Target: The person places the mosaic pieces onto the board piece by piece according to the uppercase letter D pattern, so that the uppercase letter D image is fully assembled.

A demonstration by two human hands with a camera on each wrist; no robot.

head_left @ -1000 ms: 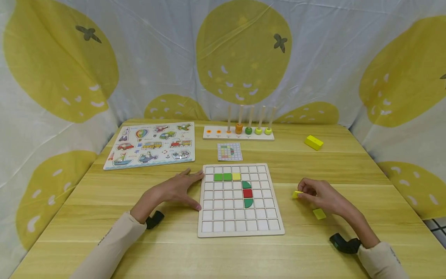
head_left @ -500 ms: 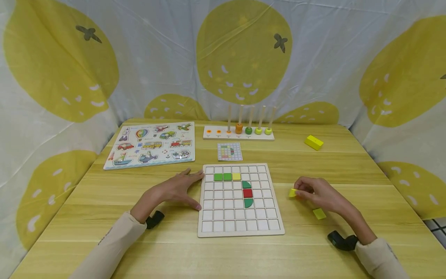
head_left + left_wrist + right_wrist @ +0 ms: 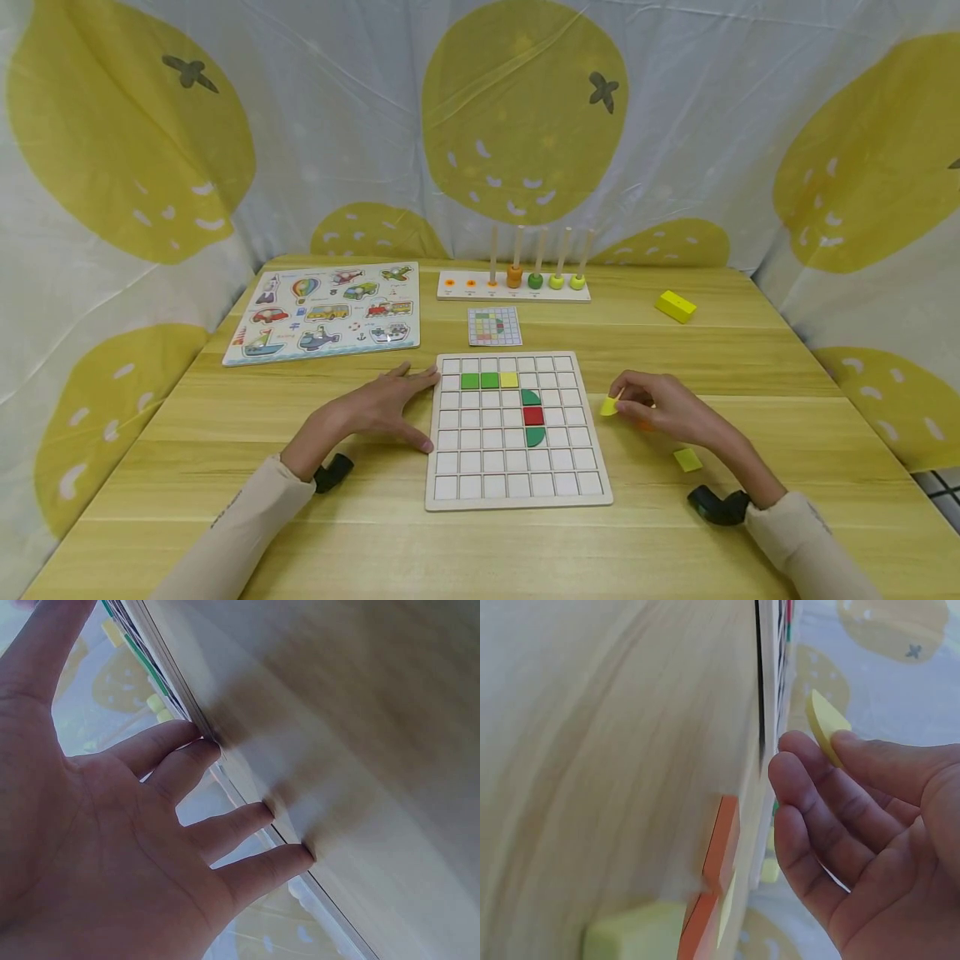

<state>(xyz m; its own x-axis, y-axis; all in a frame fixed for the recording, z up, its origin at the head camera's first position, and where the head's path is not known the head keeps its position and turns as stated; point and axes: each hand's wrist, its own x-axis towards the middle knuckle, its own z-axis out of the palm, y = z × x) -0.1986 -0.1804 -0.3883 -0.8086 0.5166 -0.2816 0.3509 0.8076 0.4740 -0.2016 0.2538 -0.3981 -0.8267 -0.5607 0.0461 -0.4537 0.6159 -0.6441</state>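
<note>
risk: yellow piece [image 3: 608, 407], right of centre in the head view, may twist or slip, being pinched near one end; grid board [image 3: 492, 461], centre, may slide, lightly braced | right hand [image 3: 656, 406]: grip pinches piece, thumb against fingertip | left hand [image 3: 386, 408]: fingers spread, touching board's left edge, gripping nothing

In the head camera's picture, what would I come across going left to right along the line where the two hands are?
Left hand at the board's edge → wooden grid board, with a red square on it → yellow piece → right hand, which pinches that piece.
</note>
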